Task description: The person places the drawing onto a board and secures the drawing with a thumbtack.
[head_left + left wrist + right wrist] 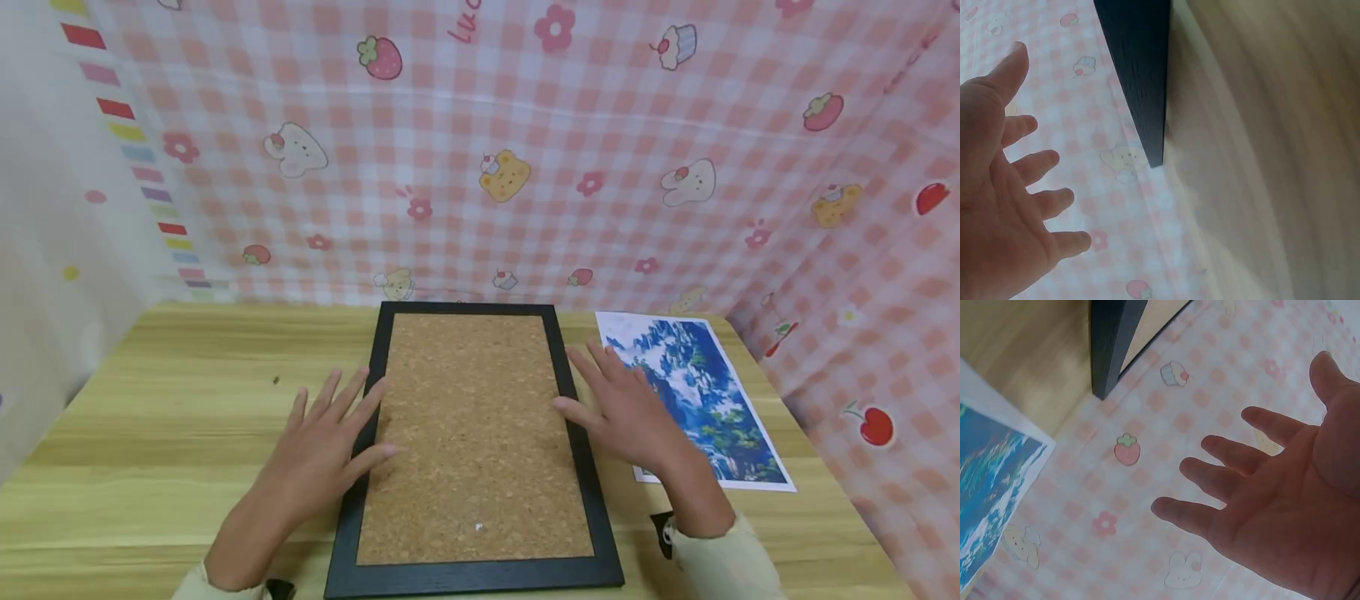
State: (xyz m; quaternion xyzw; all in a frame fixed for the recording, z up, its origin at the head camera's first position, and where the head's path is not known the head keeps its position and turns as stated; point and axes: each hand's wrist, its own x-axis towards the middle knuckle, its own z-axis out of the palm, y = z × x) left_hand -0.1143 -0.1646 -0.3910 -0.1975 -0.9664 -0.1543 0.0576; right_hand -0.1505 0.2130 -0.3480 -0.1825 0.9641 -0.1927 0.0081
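Observation:
A black picture frame [476, 575] with a cork-coloured panel [480, 433] inside lies on the wooden table. My left hand [318, 454] is over its left edge, fingers spread and straight. In the left wrist view, the left hand [1004, 206] is apart from the black frame side [1141, 75] and holds nothing. Over the right edge, my right hand [626, 408] has its fingers extended, partly covering a printed landscape picture [720, 392]. The right wrist view shows that right hand [1272, 487] holding nothing, with the frame's corner [1107, 362] and the print [997, 469] beyond.
The wooden table [187, 400] extends on both sides of the frame. A pink checked cloth [465, 133] with cartoon prints hangs behind and at the right. A small white speck [478, 527] is on the cork panel, and a tiny dark speck [276, 380] lies on the table at left.

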